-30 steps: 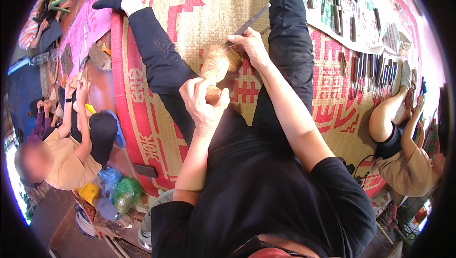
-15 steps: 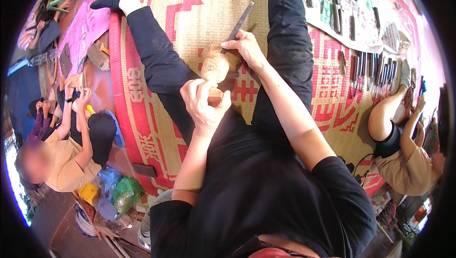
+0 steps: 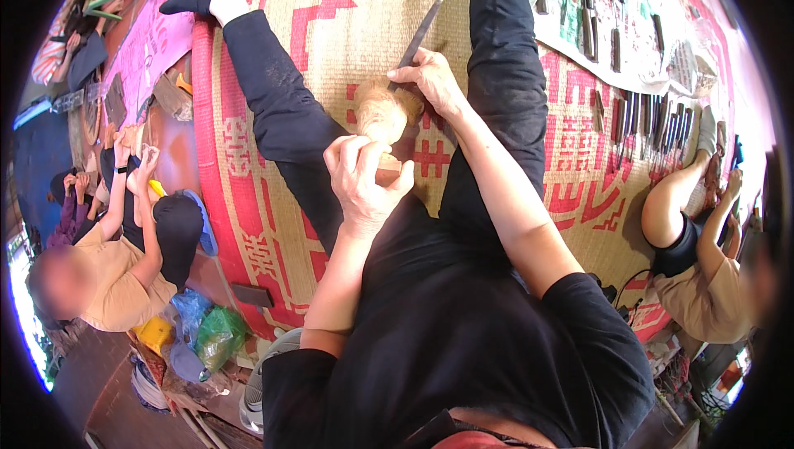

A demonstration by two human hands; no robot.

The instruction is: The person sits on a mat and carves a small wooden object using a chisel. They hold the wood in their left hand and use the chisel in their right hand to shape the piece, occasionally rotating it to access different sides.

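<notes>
Between my legs a pale carved wood figure (image 3: 380,110) is held over the mat, its rounded top pointing away from me and its squared base towards me. My left hand (image 3: 364,183) is closed around the base, thumb on the right side. A long, flat, dark metal file (image 3: 425,29) is pinched in my right hand (image 3: 433,82). One end of the file points up and away; the other meets the upper right part of the wood figure. The spot where they touch is partly covered by my fingers.
A red and straw-coloured woven mat (image 3: 331,44) lies under me. Carving tools (image 3: 653,122) lie in a row at right, more on a white sheet (image 3: 571,35). One person (image 3: 124,275) sits at left, another (image 3: 703,284) at right. Plastic bags (image 3: 219,337) lie lower left.
My left hand and the wood figure have shifted slightly to the right, and the figure has turned a little. My right hand and the file have hardly moved.
</notes>
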